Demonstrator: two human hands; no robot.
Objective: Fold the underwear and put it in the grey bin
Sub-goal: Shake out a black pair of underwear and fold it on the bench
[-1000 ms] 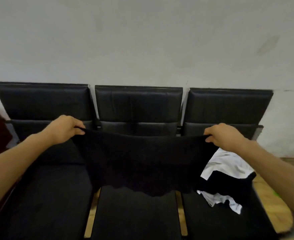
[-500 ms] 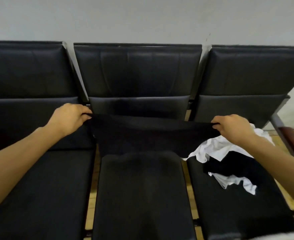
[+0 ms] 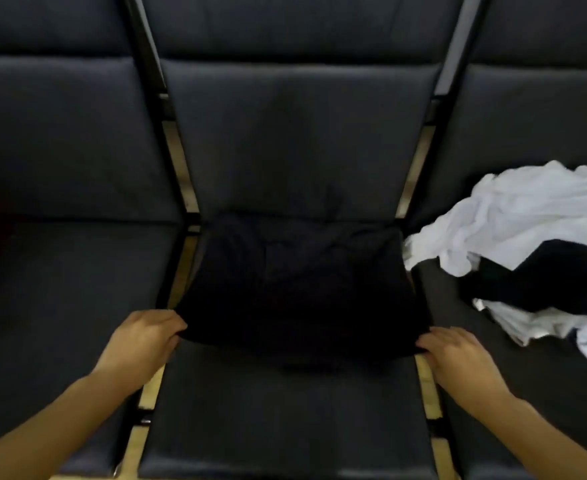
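A black pair of underwear (image 3: 295, 289) lies spread over the middle black seat (image 3: 285, 420), its far edge near the seat back. My left hand (image 3: 143, 341) pinches its near left corner. At the near right corner my right hand (image 3: 458, 358) grips the cloth. The near edge is stretched between the two hands, slightly lifted off the cushion. No grey bin is in view.
A heap of white and black clothes (image 3: 527, 237) lies on the right seat (image 3: 544, 410). The left seat (image 3: 60, 306) is bare. Narrow gaps with metal frame bars (image 3: 178, 271) separate the seats, with wooden floor below.
The underwear went from hanging in the air to lying on the middle seat. Both hands came down and toward me with its edge. The camera tilted down.
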